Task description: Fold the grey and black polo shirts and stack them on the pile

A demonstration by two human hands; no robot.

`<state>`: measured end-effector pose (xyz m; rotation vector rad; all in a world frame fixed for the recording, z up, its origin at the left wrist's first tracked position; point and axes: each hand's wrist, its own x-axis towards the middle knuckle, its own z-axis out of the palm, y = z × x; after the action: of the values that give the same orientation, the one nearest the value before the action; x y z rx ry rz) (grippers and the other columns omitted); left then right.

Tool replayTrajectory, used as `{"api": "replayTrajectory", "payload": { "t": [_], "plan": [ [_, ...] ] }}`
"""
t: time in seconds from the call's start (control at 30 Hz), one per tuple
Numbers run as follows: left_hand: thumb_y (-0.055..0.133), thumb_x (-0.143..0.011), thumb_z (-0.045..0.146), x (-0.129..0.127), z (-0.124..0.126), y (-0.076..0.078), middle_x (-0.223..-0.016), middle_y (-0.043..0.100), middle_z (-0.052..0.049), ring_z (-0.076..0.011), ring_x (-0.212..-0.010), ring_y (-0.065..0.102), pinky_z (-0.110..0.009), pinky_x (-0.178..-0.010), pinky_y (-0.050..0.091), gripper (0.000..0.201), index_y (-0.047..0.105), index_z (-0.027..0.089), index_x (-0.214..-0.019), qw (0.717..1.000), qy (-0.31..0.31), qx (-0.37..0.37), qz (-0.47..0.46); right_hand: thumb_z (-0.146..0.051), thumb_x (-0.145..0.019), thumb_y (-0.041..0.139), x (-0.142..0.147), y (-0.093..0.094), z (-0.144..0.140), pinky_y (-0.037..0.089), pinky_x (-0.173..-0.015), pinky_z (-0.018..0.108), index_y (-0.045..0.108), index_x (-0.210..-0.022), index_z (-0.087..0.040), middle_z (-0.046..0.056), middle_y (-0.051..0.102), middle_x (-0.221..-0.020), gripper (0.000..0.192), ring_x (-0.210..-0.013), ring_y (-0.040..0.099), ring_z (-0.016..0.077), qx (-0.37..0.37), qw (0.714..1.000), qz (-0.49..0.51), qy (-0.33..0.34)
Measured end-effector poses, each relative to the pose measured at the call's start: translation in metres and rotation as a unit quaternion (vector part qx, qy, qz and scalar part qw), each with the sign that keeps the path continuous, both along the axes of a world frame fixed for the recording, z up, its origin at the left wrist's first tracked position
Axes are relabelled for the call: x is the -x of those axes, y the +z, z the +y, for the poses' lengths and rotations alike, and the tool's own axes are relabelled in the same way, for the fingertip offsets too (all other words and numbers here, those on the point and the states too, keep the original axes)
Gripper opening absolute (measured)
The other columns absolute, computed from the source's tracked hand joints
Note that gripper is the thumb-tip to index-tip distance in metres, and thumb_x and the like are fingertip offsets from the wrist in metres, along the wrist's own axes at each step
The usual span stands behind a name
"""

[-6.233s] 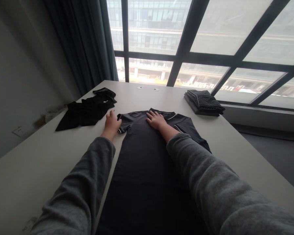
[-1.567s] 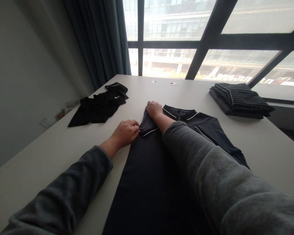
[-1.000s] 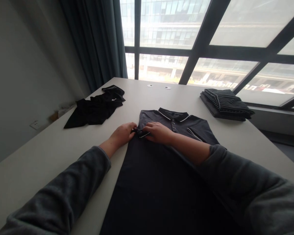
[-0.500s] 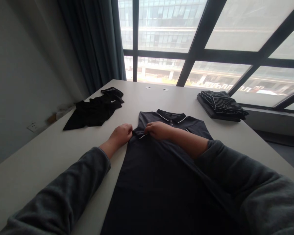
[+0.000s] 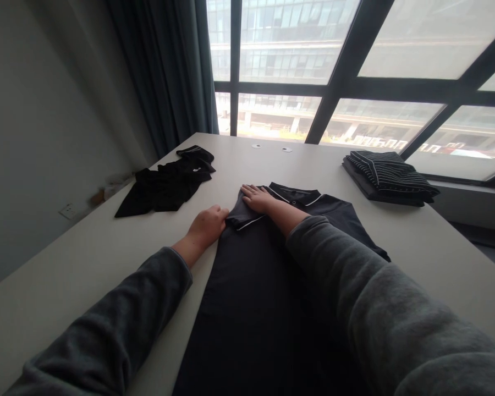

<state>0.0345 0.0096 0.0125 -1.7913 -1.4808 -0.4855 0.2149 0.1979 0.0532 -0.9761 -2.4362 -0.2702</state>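
A dark polo shirt (image 5: 247, 308) with white-edged collar and sleeve trim lies spread face up on the table, its collar pointing toward the window. My left hand (image 5: 209, 224) is closed on the shirt's edge near the left sleeve's underarm. Flat on the left shoulder, fingers stretched out, rests my right hand (image 5: 256, 198). The left sleeve lies folded inward over the chest, its white trim showing below my right hand. My right forearm covers part of the placket and chest.
The white table (image 5: 157, 275) runs to the window. Crumpled black clothing (image 5: 160, 187) lies at the far left. A stack of folded clothes (image 5: 390, 176), striped on top, sits at the far right. Two round cable covers are set near the back edge.
My right hand has let go of the sleeve's trim, moved up to the shoulder and flattened there. The sleeve now lies smoother. My left hand keeps its hold at the edge.
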Motion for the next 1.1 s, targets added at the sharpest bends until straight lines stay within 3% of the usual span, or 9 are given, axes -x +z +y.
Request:
{"api": "replayTrajectory", "payload": {
  "t": [0.13, 0.33, 0.4, 0.53, 0.67, 0.73, 0.87, 1.1],
  "plan": [
    [0.052, -0.096, 0.013, 0.001, 0.002, 0.001, -0.097, 0.068, -0.008, -0.0222, -0.083, 0.067, -0.033, -0.079, 0.052, 0.025, 0.074, 0.022, -0.102, 1.000, 0.001, 0.015, 0.004, -0.045, -0.110, 0.029, 0.001, 0.001, 0.004, 0.008, -0.133, 0.061, 0.022, -0.174, -0.027, 0.000, 0.013, -0.180, 0.066, -0.167, 0.010, 0.0308, 0.007, 1.000, 0.006, -0.002],
    [0.052, -0.089, 0.008, 0.005, -0.001, 0.005, -0.129, 0.070, -0.012, -0.0283, -0.117, 0.066, -0.040, -0.102, 0.052, 0.030, 0.077, 0.020, -0.100, 0.989, -0.118, 0.040, 0.082, -0.042, -0.111, 0.028, 0.001, 0.000, 0.001, 0.012, -0.132, 0.060, 0.027, -0.172, -0.026, 0.001, 0.018, -0.179, 0.064, -0.166, 0.016, 0.0301, -0.005, 1.000, 0.025, 0.001],
    [0.052, -0.089, 0.010, 0.003, -0.003, 0.011, -0.123, 0.074, -0.011, -0.0273, -0.115, 0.068, -0.040, -0.102, 0.052, 0.030, 0.077, 0.021, -0.101, 0.985, -0.131, 0.067, 0.094, -0.047, -0.110, 0.032, 0.002, -0.001, -0.001, 0.012, -0.132, 0.059, 0.028, -0.172, -0.026, 0.002, 0.018, -0.179, 0.066, -0.166, 0.017, 0.0301, -0.010, 0.999, 0.031, 0.000],
    [0.053, -0.093, 0.016, -0.017, 0.003, 0.027, -0.094, 0.078, -0.011, -0.0290, -0.092, 0.074, -0.042, -0.093, 0.055, 0.025, 0.075, 0.019, -0.103, 0.994, -0.056, 0.070, 0.066, -0.043, -0.110, 0.033, 0.003, -0.001, -0.002, 0.012, -0.132, 0.059, 0.027, -0.172, -0.025, 0.002, 0.019, -0.178, 0.065, -0.166, 0.017, 0.0297, -0.007, 0.999, 0.037, 0.003],
    [0.048, -0.099, 0.018, -0.048, 0.028, 0.033, -0.114, 0.078, -0.019, -0.0325, -0.110, 0.073, -0.045, -0.101, 0.053, 0.033, 0.071, 0.012, -0.122, 0.998, -0.010, 0.055, 0.034, -0.031, -0.108, 0.034, 0.003, 0.000, 0.005, 0.015, -0.133, 0.055, 0.029, -0.171, -0.023, 0.004, 0.024, -0.178, 0.064, -0.165, 0.021, 0.0280, -0.004, 0.999, 0.052, 0.015],
    [0.052, -0.101, 0.027, -0.057, 0.041, 0.026, -0.134, 0.071, -0.023, -0.0337, -0.129, 0.066, -0.044, -0.110, 0.049, 0.039, 0.068, 0.008, -0.131, 0.996, -0.018, 0.076, 0.041, -0.029, -0.107, 0.036, 0.004, 0.000, 0.008, 0.015, -0.133, 0.053, 0.031, -0.171, -0.022, 0.004, 0.026, -0.177, 0.064, -0.164, 0.022, 0.0274, -0.010, 0.999, 0.050, 0.014],
    [0.049, -0.105, 0.044, -0.054, 0.049, -0.006, -0.166, 0.042, -0.028, -0.0374, -0.157, 0.039, -0.050, -0.126, 0.033, 0.066, 0.048, 0.002, -0.156, 0.994, -0.018, 0.103, 0.032, -0.030, -0.108, 0.033, 0.005, -0.002, 0.008, 0.017, -0.132, 0.057, 0.032, -0.170, -0.025, 0.003, 0.023, -0.178, 0.062, -0.164, 0.022, 0.0289, -0.025, 0.999, 0.039, 0.014],
    [0.043, -0.108, 0.048, -0.036, 0.004, -0.053, -0.174, 0.029, -0.020, -0.0367, -0.163, 0.024, -0.052, -0.132, 0.023, 0.069, 0.040, 0.008, -0.164, 0.995, -0.006, 0.092, 0.028, -0.047, -0.110, 0.031, 0.008, -0.001, -0.002, 0.012, -0.132, 0.060, 0.027, -0.172, -0.026, 0.002, 0.016, -0.179, 0.066, -0.166, 0.014, 0.0317, -0.013, 1.000, 0.026, -0.004]
  ]
}}
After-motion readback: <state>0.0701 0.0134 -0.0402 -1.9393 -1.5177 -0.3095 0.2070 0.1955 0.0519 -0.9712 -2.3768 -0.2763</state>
